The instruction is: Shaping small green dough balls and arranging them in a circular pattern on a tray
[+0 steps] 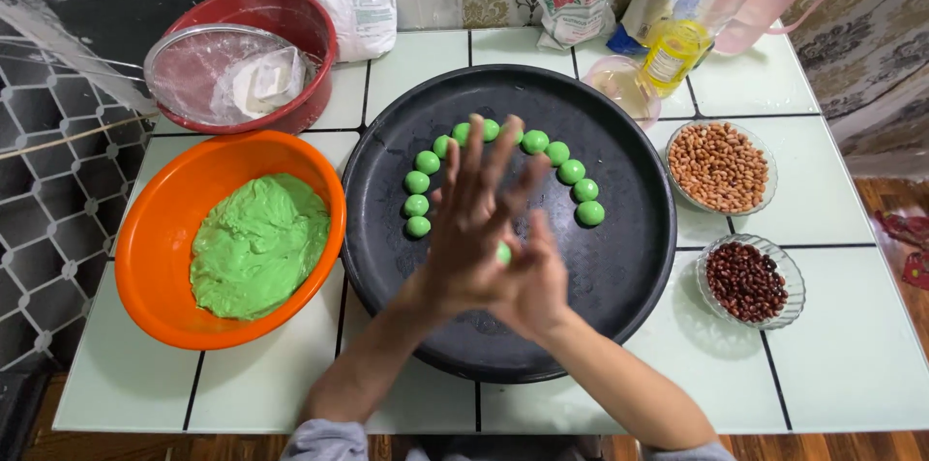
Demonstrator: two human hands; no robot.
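A small green dough ball (503, 253) sits pressed between my palms at frame centre, above the round black tray (639, 258). My left hand (469, 219) lies flat on top, fingers (484, 156) spread and extended; my right hand (532, 282) cups beneath. Finished green balls (417, 181) arc across the upper tray. The orange plastic bowl of green dough (256, 243) stands left on the desk (852, 345). Risk: uneven palm pressure could flatten the piece or let it slip out.

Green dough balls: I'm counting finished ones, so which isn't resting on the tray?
The green ball pressed between the left hand and right hand; the others lie in an arc on the black tray.
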